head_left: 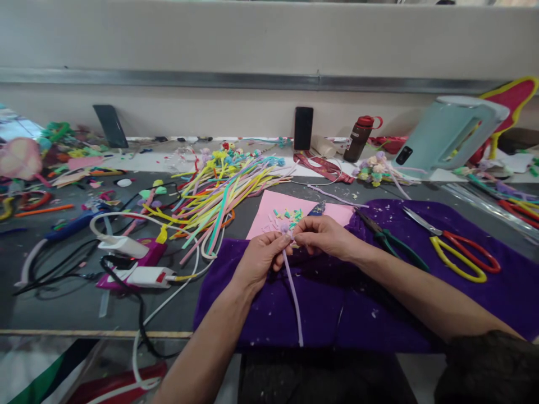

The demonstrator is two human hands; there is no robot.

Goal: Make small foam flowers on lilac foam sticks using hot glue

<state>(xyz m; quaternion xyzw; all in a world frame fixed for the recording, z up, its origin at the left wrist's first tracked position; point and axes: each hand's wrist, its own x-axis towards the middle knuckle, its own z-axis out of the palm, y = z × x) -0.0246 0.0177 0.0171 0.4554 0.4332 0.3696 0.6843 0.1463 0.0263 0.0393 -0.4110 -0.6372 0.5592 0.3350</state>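
A thin, limp lilac pipe-cleaner stem (292,292) with a fluffy tip is pinched by left hand (260,257) and right hand (326,235); light, bendable, best held near the top.

Dark grey worktable (63,303) against a pale wall (252,39); metal rail (210,79) runs horizontally along wall; lighting even.

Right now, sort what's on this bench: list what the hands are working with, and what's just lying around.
In use:
left hand
right hand
lilac stem
pink sheet with cut bits
purple cloth

Lying about:
scissors
pliers
stem pile
kettle
bottle
phone
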